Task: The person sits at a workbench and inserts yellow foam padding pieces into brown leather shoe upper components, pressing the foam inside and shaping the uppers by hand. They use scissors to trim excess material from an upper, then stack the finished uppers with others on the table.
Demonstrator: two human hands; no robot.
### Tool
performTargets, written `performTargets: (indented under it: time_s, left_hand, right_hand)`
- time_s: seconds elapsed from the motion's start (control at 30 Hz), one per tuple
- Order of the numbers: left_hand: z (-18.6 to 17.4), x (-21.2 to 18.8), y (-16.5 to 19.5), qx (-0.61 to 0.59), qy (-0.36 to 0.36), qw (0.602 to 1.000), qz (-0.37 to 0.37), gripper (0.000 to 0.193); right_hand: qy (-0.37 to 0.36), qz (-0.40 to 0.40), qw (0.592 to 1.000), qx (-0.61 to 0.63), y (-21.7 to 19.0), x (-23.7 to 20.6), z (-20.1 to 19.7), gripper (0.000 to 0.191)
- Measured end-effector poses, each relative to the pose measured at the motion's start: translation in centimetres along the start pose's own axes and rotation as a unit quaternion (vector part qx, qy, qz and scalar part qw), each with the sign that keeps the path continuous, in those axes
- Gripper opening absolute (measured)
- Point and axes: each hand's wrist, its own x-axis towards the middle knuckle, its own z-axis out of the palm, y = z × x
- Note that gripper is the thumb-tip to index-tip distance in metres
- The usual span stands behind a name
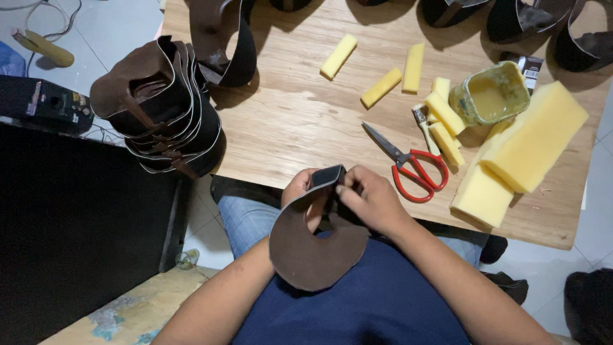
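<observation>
Brown curved leather piece point(313, 252) is gripped at its folded top edge by left hand point(303, 191) and right hand point(370, 199), fingers closed on it. Folding seems underway. Firm, even pressing along that edge is judged necessary next.

Pale wooden table point(300, 121) fills upper centre and right of frame. Grey tiled floor point(108, 32) upper left, with cables. Black cabinet point(76, 223) at left. Hard overhead light, sharp shadows.

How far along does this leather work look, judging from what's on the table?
Done, seemingly: a stack of curved dark brown leather pieces at the table's left edge, and yellow foam strips cut beside the red-handled scissors. In hand: both hands, left and right, fold one brown leather piece. Left: large yellow foam blocks uncut; I cannot count the remaining pieces.
</observation>
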Motion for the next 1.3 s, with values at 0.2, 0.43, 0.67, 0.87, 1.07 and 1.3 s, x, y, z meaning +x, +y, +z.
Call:
performTargets:
  time_s: [0.2, 0.43, 0.67, 0.87, 1.07, 1.3]
  left_hand:
    - [-0.8, 1.0, -0.9, -0.084, -0.051, 0.994, -0.037, 0.029]
    - [-0.4, 0.0, 0.4, 0.015, -0.062, 0.993, -0.098, 0.034]
    - [0.5, -2.4, 3.0, 0.171, -0.084, 0.981, -0.031, 0.037]
    - [1.8, -2.1, 3.4, 0.119, -0.013, 0.992, -0.038, 0.037]
    - [2.8, -2.6, 4.6, 0.127, -0.034, 0.989, -0.065, 0.036]
    - [4.1, -2.7, 5.0, 0.181, -0.017, 0.978, -0.098, 0.032]
  right_hand:
    - [-0.032, 0.129, 0.991, 0.03, -0.2, 0.4, 0.0, 0.017]
    - [0.009, -0.064, 0.996, -0.062, -0.6, -0.1, -0.4, 0.017]
    - [0.031, -0.056, 0.98, -0.19, -0.9, 0.1, 0.0, 0.031]
    - [0.043, -0.008, 0.973, -0.227, -0.9, 0.5, 0.4, 0.034]
    - [0.032, 0.008, 0.966, -0.256, -0.8, 0.8, 0.1, 0.036]
    - [0.012, 0.009, 0.964, -0.264, -1.2, 0.6, 0.3, 0.032]
